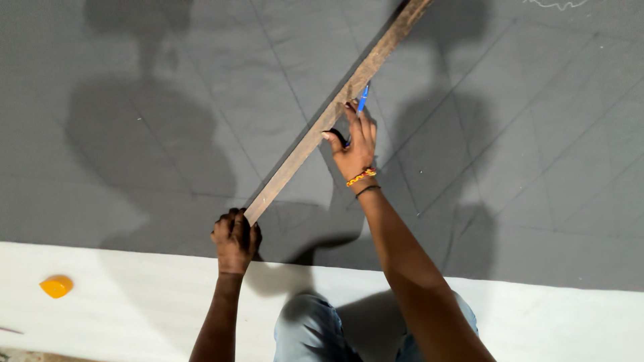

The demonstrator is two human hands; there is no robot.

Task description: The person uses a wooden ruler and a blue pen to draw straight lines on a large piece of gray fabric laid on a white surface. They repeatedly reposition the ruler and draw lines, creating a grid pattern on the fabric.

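A long wooden straightedge [322, 127] lay diagonally across grey fabric [168, 121], its near end pinned under the clenched left hand [235, 241]; the right hand [355, 147], gripping a blue pen [363, 99], sat against its middle

This looks like a tailoring or fabric-cutting workshop: a wide sheet of dark grey cloth [168, 121] lies spread flat over a white work surface [134, 302], faint straight marking lines crossing it. A long, worn brown wooden straightedge [335, 110] rests diagonally on the cloth, and a small orange-yellow piece, perhaps marking chalk [56, 286], sits on the white surface
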